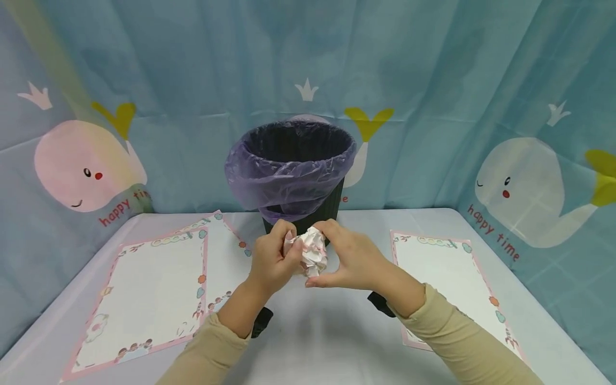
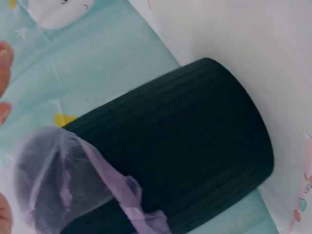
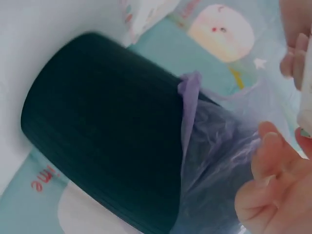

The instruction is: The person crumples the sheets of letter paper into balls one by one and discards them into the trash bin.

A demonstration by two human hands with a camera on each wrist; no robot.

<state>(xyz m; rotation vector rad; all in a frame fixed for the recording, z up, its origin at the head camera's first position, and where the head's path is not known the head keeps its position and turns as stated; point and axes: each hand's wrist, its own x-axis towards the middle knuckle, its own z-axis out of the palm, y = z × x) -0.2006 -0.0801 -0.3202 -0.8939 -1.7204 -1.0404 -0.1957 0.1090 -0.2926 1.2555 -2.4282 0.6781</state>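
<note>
A crumpled ball of white paper [image 1: 314, 250] with pink printed edges is held between both hands in the head view. My left hand [image 1: 273, 262] grips its left side, fingers curled and thumb over the front. From the right, my right hand [image 1: 355, 256] holds it, with fingers at the top and thumb below. Behind the hands stands a black trash bin [image 1: 332, 206], lined with a purple plastic bag [image 1: 293, 184] folded over its rim. The right wrist view shows the ball's edge [image 3: 306, 107] only partly; the left wrist view shows just fingertips [image 2: 4, 68] at its border.
Two sheets of white paper with pink decorated borders, a front one [image 1: 149, 299] and one partly under it [image 1: 226, 256], lie on the left of the white table [image 1: 313, 347]. Another such sheet [image 1: 443, 272] lies right. A blue whale-print curtain [image 1: 414, 64] surrounds the table.
</note>
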